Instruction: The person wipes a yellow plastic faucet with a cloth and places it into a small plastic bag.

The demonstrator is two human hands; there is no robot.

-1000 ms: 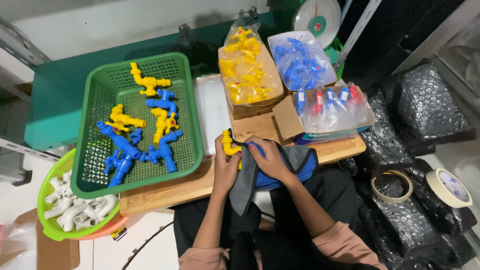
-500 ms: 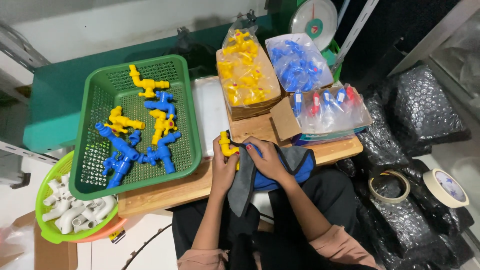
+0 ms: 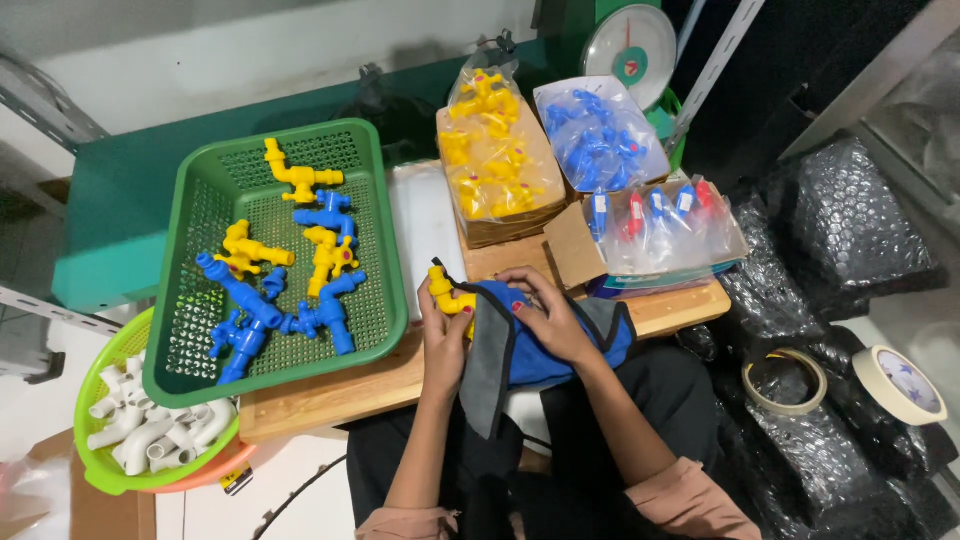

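My left hand (image 3: 441,330) grips a yellow plastic tap (image 3: 447,292) at the front edge of the wooden table (image 3: 330,392). A blue and grey cloth (image 3: 520,345) is wrapped over part of the tap, and my right hand (image 3: 545,315) presses on that cloth from the right. Both hands are close together above my lap. To their left stands a green basket (image 3: 385,215) holding several yellow and blue plastic taps (image 3: 285,285).
Behind the hands lie a bag of yellow taps (image 3: 495,160), a bag of blue taps (image 3: 600,135) and packets of small taps (image 3: 660,225). A weighing scale (image 3: 630,45) stands at the back. A light green basket of white pipe elbows (image 3: 150,430) sits lower left. Tape rolls (image 3: 895,385) lie right.
The hands have stayed together at the table's edge; my right hand has shifted slightly over the cloth around the yellow tap. Nothing else has moved.
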